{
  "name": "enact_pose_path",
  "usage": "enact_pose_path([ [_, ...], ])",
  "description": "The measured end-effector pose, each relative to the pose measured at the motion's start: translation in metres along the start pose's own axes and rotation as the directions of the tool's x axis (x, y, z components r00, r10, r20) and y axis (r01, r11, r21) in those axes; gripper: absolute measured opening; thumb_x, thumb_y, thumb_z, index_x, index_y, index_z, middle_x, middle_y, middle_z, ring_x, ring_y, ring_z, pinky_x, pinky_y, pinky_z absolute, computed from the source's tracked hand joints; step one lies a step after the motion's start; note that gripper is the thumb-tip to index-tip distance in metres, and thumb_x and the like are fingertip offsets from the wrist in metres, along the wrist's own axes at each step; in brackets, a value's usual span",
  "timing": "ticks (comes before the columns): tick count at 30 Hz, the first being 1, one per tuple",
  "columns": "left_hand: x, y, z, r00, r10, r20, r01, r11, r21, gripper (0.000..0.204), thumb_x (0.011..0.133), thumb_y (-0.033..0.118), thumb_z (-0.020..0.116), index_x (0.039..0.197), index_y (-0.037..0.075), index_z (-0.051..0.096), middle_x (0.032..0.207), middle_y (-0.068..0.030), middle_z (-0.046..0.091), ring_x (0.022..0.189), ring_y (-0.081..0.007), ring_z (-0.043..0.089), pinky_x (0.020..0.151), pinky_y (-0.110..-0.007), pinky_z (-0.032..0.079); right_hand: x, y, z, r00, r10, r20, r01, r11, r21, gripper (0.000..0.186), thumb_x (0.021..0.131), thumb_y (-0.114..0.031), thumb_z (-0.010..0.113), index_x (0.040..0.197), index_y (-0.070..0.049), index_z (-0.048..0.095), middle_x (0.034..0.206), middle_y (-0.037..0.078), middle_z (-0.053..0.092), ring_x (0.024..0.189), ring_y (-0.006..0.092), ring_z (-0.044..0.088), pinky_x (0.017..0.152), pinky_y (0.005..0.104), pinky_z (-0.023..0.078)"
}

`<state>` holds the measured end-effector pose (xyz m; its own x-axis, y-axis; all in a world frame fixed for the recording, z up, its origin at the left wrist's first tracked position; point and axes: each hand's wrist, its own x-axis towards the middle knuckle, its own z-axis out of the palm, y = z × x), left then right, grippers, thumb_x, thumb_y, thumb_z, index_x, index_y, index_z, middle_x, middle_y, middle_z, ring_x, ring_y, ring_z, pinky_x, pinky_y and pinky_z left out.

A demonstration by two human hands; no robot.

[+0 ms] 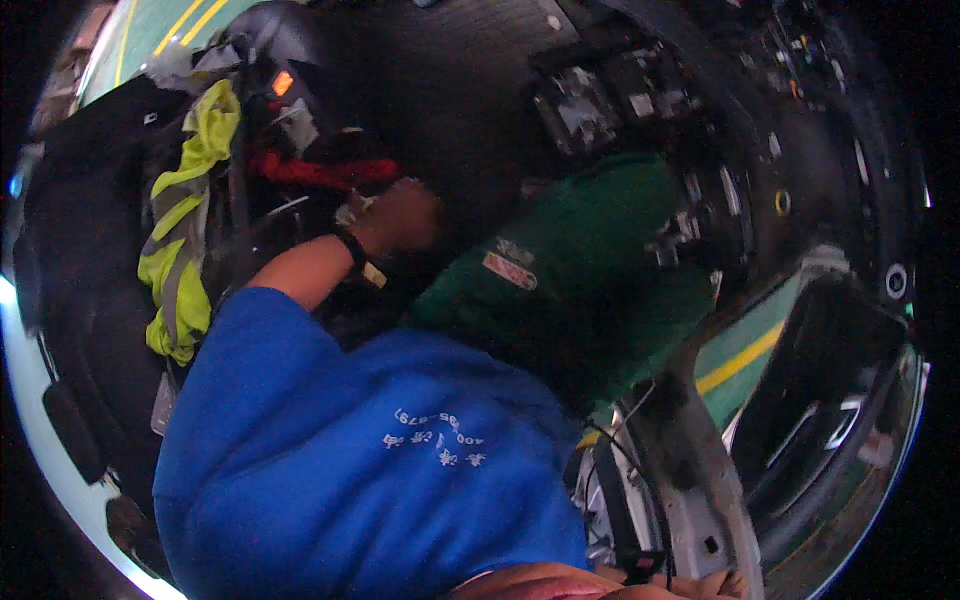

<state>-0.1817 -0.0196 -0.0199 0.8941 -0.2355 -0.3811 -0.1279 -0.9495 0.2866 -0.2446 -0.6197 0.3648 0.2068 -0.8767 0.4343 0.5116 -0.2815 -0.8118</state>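
Fingers on left hand [403,215]: can't tell, too blurry tbh. Long red strip [325,172] runs sideways beside it; blue shirt [350,480] has white lettering.

Small pale piece [352,209] at the left hand's [405,215] fingertips, blurred, kind unclear. Long red thing [325,172] lies roughly crosswise just beyond that hand, near end close to the knuckles; details too dark.

White lettering [424,437] and digits [468,439] on blue shirt [330,490], blurred label [510,271] on green trousers [590,240]
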Motion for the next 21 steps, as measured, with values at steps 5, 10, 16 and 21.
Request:
enact_pose_path([
  [5, 0.001, 0.007, 0.003, 1.0, 0.008, 0.015, -0.009, 0.998, 0.058, 0.022, 0.075, 0.024, 0.057, 0.078, 0.006, 0.069, 0.085, -0.0172, 0.069, 0.086, -0.0337, 0.066, 0.082, -0.045, 0.049, -0.001, -0.01, -0.001, 0.997, 0.014, 0.069, -0.018, 0.998, 0.053, 0.028, 0.09, -0.016, 0.046, 0.063, -0.016, 0.041, 0.055, -0.003, 0.03, 0.047, 0.013, 0.026, 0.044, 0.0307, 0.025],
  [10, 0.006, 0.003, 0.004, 0.997, -0.034, 0.07, 0.03, 0.998, 0.059, 0.023, 0.075, 0.024, 0.057, 0.08, 0.005, 0.07, 0.085, -0.0165, 0.069, 0.088, -0.0325, 0.066, 0.082, -0.044, 0.049, 0.014, -0.008, -0.017, 0.994, 0.046, 0.094, -0.055, 0.994, 0.095, 0.027, 0.09, -0.017, 0.046, 0.063, -0.015, 0.043, 0.056, -0.003, 0.032, 0.047, 0.0135, 0.027, 0.045, 0.0309, 0.025],
  [16, 0.003, 0.008, -0.007, 0.998, 0.003, 0.058, -0.01, 0.993, 0.119, 0.025, 0.074, 0.023, 0.057, 0.085, 0.005, 0.07, 0.088, -0.0156, 0.069, 0.09, -0.0331, 0.066, 0.086, -0.043, 0.048, 0.031, -0.004, -0.019, 0.996, 0.032, 0.08, -0.039, 0.995, 0.093, 0.028, 0.089, -0.019, 0.046, 0.062, -0.013, 0.044, 0.056, -0.003, 0.034, 0.048, 0.014, 0.03, 0.045, 0.031, 0.026],
  [21, 0.003, 0.015, -0.007, 0.994, -0.053, 0.098, 0.044, 0.995, 0.091, 0.027, 0.078, 0.028, 0.058, 0.088, 0.005, 0.07, 0.094, -0.016, 0.069, 0.095, -0.0321, 0.065, 0.089, -0.044, 0.046, 0.025, -0.02, -0.03, 0.965, 0.087, 0.249, -0.101, 0.994, 0.043, 0.031, 0.089, -0.025, 0.05, 0.06, -0.015, 0.044, 0.056, -0.003, 0.037, 0.049, 0.0151, 0.034, 0.05, 0.0328, 0.028],
])
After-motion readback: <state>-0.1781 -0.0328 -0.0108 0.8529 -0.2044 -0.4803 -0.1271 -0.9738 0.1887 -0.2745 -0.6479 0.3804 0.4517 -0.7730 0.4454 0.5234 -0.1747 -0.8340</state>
